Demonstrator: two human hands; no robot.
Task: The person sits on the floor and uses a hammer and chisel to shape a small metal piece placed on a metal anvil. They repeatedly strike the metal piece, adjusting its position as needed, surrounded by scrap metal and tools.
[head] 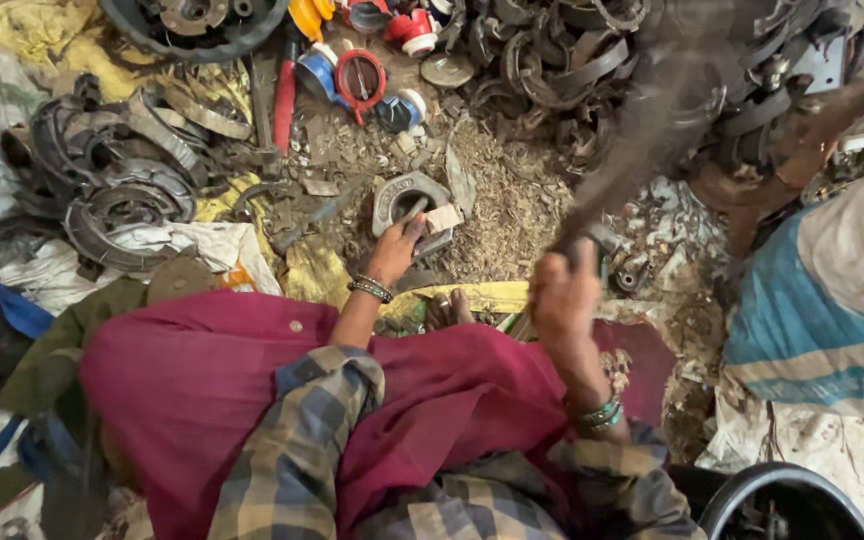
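My left hand reaches forward and rests on a grey metal ring-shaped part lying on the debris-covered ground, fingers touching a pale small block beside it. My right hand is closed around the handle of a dark tool, blurred by motion, raised up and to the right. Both wrists wear bangles. A dark red cloth covers my lap, and a bare foot shows between the hands.
Piles of dark metal rings and scrap lie at left and along the top. Red, blue and yellow parts sit at top centre. A blue-and-cream sack is at right, a black bucket at bottom right.
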